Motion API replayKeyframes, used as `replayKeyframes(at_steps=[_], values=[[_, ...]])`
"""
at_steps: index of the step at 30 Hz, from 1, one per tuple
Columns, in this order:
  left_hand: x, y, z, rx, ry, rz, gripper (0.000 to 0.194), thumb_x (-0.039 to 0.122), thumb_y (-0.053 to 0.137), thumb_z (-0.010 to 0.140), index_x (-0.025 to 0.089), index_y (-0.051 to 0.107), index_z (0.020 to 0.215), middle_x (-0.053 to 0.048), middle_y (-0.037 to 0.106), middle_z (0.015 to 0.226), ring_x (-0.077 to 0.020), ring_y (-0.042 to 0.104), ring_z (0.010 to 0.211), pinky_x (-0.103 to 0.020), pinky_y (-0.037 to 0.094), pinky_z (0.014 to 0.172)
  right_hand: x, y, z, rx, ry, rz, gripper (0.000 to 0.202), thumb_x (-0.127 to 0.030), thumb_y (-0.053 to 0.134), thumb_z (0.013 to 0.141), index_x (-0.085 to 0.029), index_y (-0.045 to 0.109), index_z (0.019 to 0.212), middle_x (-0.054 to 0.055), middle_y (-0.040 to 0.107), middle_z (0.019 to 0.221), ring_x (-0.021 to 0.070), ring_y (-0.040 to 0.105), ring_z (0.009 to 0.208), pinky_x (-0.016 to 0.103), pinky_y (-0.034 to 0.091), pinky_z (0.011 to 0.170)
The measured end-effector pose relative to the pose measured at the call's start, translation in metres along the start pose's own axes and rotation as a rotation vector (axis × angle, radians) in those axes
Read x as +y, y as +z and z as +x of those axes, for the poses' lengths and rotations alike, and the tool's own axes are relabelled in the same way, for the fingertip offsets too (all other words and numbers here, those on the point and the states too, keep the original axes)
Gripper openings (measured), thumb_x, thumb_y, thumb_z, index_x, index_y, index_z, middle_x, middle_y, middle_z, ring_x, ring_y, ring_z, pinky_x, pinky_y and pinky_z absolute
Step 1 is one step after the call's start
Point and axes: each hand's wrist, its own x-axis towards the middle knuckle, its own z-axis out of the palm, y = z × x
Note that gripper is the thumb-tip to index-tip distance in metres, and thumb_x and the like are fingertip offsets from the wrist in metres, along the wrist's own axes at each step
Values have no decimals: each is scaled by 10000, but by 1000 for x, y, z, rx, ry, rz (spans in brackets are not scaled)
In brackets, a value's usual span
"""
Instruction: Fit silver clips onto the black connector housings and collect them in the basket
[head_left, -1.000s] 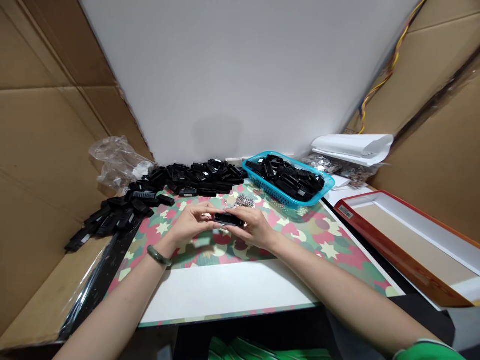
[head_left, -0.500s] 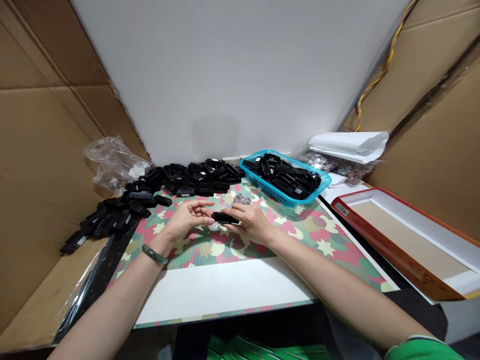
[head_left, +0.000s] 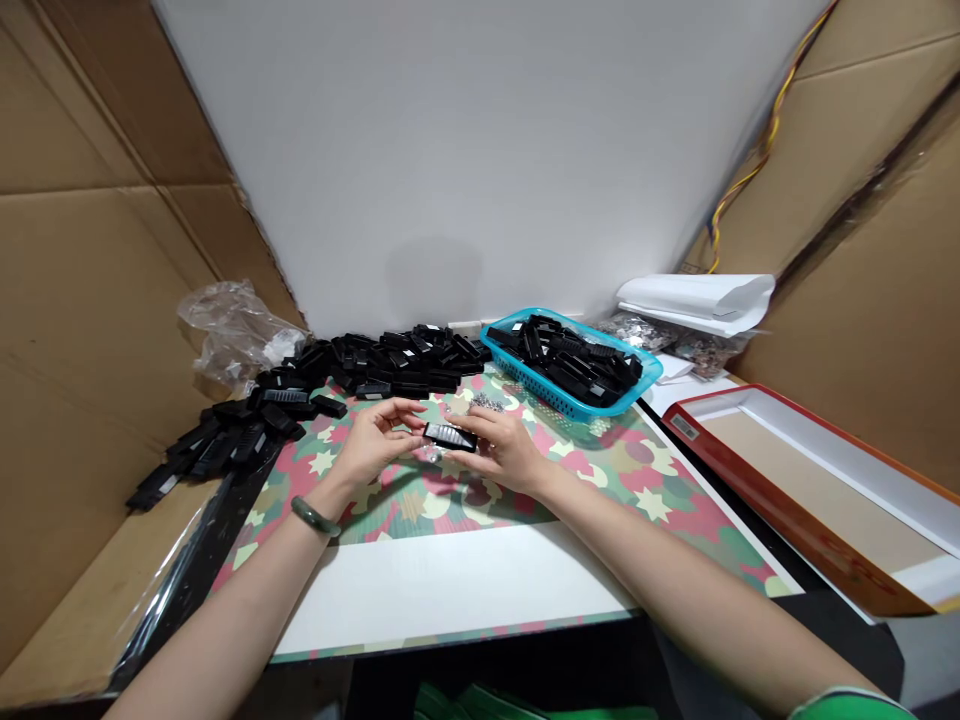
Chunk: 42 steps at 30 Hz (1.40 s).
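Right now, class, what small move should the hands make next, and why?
Probably the left hand should close firmly on the left end of the black, oblong, plastic-looking piece with a pale ribbed face: the right hand holds it by its right end, and the left hand is right at the other, though whether it already grips there is hard to tell.

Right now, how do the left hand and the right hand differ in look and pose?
The left hand has a dark green bangle at its wrist; the right hand has none. The right hand grips the black piece by its right end; the left hand is at its left end, contact unclear. Both are ungloved, above the patterned sheet.
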Motion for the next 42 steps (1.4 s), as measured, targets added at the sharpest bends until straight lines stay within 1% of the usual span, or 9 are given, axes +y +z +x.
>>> replayKeyframes(at_steps=[5,9,11,14,21,30,33,38,42], values=[[3,1,-2,23,134,109,465,230,800,693,205,701,1147,-82,698,1001,-230,664,953,-310,589,734,0,3,0,50,99,180,279,-446,646,901,-184,694,982,40,657,798,148,589,656,263,451,593],[4,5,-5,-113,81,-32,528,249,825,683,221,692,1194,-117,671,1226,-281,642,1088,-335,596,764,-2,4,1,146,72,130,253,-418,683,873,-189,664,980,63,645,878,174,606,739,274,463,602],[3,8,-6,-123,19,-63,530,262,860,643,196,719,1150,-122,719,1138,-271,687,985,-352,594,773,-3,4,1,153,56,88,235,-403,672,881,-194,645,986,71,640,906,185,610,777,284,470,625],[1,11,-7,-29,-15,-44,446,299,877,622,171,765,1035,-111,764,981,-239,716,793,-353,598,719,-7,1,2,157,71,107,288,-439,702,849,-202,602,977,65,632,904,190,601,784,293,471,643],[3,14,-6,4,40,-62,350,296,878,603,166,791,916,-106,765,984,-240,717,809,-337,614,686,-15,-5,6,325,245,317,266,-335,616,883,-214,448,716,21,548,767,164,548,718,295,447,657],[6,14,-7,-7,30,-55,357,299,869,613,167,790,936,-117,766,1007,-285,719,884,-348,618,681,-7,2,7,363,602,610,244,-420,681,818,-179,648,810,7,607,702,119,508,560,244,418,519],[7,14,-8,2,26,-60,351,285,865,617,169,791,940,-111,770,987,-279,716,888,-345,613,699,-5,2,9,301,699,755,339,-491,664,820,-169,710,918,22,652,737,105,493,504,240,412,471],[6,13,-8,31,13,-45,363,294,857,642,169,785,975,-101,769,950,-262,717,833,-351,606,695,-7,1,8,69,742,916,393,-534,678,801,-171,739,940,-30,558,537,117,514,446,244,446,456],[3,11,-7,44,21,-37,390,304,854,656,178,776,1017,-87,764,928,-222,710,748,-336,597,678,-7,2,5,36,638,869,393,-448,754,759,-191,715,1054,17,688,803,93,550,492,238,477,491]])
